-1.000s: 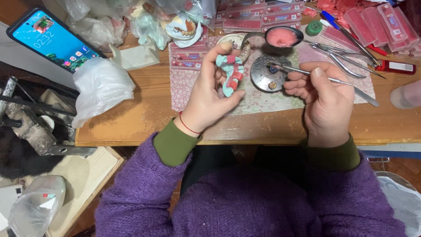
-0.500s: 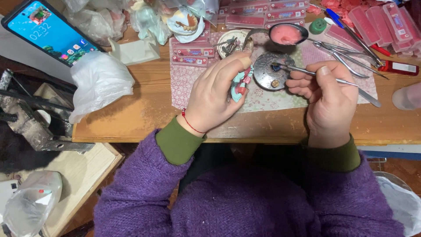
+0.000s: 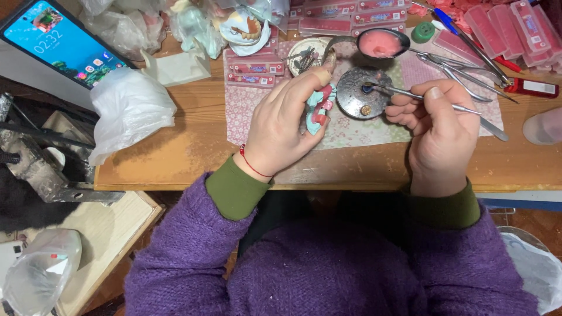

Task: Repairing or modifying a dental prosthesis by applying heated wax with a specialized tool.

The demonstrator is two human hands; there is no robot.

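Left hand (image 3: pixel 281 131) curled shut; right hand (image 3: pixel 439 131) pinched, fingers closed.

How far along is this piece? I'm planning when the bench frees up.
Looks mid-way, as far as can be judged. Done: pink material sits mixed in the bowl. In hand: the left hand grips a teal and pink model, while the right hand dips a metal tool into the round dish. Left: tweezers and pink strips lie out, uncleared. The model's finish is hidden.
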